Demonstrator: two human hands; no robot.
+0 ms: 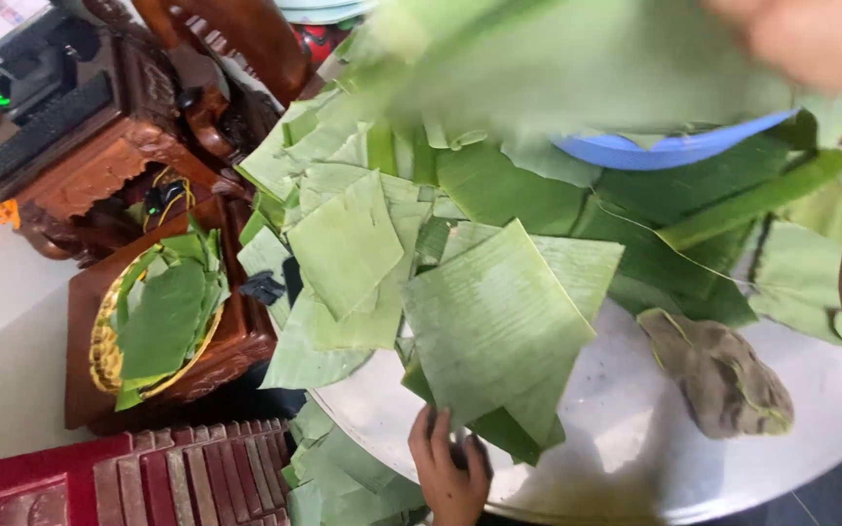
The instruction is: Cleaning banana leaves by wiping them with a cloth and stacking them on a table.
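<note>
— While the banana leaf pieces [489, 321] lie heaped across the round metal tray [635, 458], where are the hands?
— The left hand [448, 468] sits at the tray's near rim, fingers curled under the edge of a large cut leaf; how firmly it grips cannot be told. The right hand [811, 39] is blurred at the top right, holding up a big leaf [577, 68] over the pile.
— What else is close?
— A blue bowl [665, 148] beneath that lifted leaf, a crumpled grey-brown cloth [723, 375] on the tray, and a golden basket [114, 341] holding leaves on a carved wooden stool [236, 341].
</note>
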